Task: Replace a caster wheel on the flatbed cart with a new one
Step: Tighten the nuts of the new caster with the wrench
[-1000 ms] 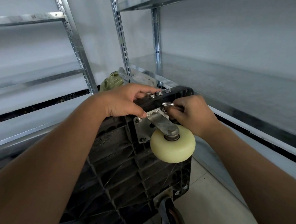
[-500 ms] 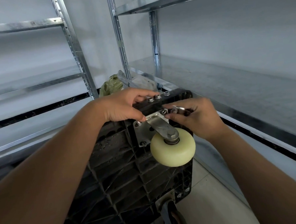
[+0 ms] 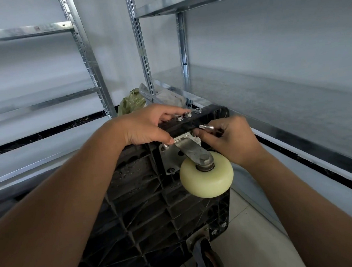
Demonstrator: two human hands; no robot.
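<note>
The right hand [image 3: 230, 142] curls around a small metal wrench [image 3: 207, 127], pinching it between thumb and fingers with its head just above the caster's mounting plate [image 3: 168, 156]. Just beside it, across the bracket, the left hand [image 3: 148, 125] grips the black top edge of the upturned flatbed cart [image 3: 145, 196], fingers curled over the rim and thumb tip pressing down where the plate meets the steel bracket [image 3: 190, 151]. Three loose nuts [image 3: 187, 114] sit on that rim beyond the left fingertips. Below both hands hangs the cream caster wheel [image 3: 207, 175], probably hard plastic, stiff and fairly light, smooth enough to slip and free to swivel; the plate or bracket looks the surer hold. Nearer the person, an older dark wheel [image 3: 208, 256] sits at the cart's lower edge.
</note>
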